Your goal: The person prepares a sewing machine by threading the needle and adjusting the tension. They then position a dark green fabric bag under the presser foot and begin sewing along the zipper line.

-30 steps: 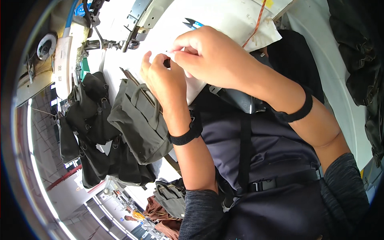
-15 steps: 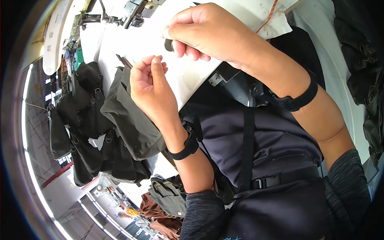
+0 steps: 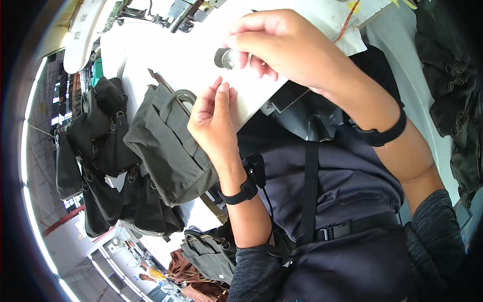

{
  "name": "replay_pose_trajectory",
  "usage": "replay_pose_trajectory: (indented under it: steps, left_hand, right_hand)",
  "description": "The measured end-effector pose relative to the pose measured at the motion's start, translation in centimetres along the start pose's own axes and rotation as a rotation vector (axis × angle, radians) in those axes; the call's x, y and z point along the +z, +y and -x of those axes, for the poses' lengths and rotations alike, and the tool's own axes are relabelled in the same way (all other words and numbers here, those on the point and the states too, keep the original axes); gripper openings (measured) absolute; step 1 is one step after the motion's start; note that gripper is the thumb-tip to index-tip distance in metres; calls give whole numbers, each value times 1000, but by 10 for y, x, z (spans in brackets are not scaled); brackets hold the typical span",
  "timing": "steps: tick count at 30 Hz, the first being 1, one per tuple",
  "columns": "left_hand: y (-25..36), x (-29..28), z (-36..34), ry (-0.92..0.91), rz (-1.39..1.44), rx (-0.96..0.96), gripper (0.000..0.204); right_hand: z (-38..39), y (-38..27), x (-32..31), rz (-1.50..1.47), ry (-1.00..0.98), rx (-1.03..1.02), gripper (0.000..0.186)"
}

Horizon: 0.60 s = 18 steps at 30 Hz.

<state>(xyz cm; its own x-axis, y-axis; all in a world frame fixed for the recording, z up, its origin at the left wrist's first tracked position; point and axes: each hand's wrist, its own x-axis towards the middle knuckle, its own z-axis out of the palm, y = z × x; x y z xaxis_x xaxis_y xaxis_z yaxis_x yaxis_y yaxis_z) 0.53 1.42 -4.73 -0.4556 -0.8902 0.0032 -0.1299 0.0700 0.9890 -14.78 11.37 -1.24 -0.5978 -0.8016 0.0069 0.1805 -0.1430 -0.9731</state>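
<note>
Over the white worktop [image 3: 161,53], my right hand [image 3: 292,50] has its fingers curled around a small round dark-and-silver metal piece [image 3: 226,59], which looks like a bobbin or its case. Lower and to the left, my left hand [image 3: 213,118] has its fingertips drawn together; whether anything small is between them I cannot make out. An olive fabric bag [image 3: 166,151] with a looped handle lies just beside my left hand.
Black bags [image 3: 98,151] are heaped at the left, and olive bags [image 3: 204,254] and brown fabric [image 3: 183,267] lie lower. Machine hardware [image 3: 181,15] stands at the top, an orange cord [image 3: 347,22] at top right, and dark pieces [image 3: 443,75] hang at the right edge.
My hands, together a second ago, are now apart. The round piece shows more in my right hand, which has moved slightly down and right since half a second ago; my left hand also shifted right.
</note>
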Motion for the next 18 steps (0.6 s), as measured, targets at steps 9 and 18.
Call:
replay_pose_trajectory:
  steps: [9, 18]
  left_hand:
    - [-6, -4, -5, 16, 60, 8, 21]
    - [-8, -9, -6, -38, 73, -61, 33]
  right_hand:
    - [12, -35, -38, 72, -153, 16, 24]
    - [24, -74, -79, 434, 212, -429, 28]
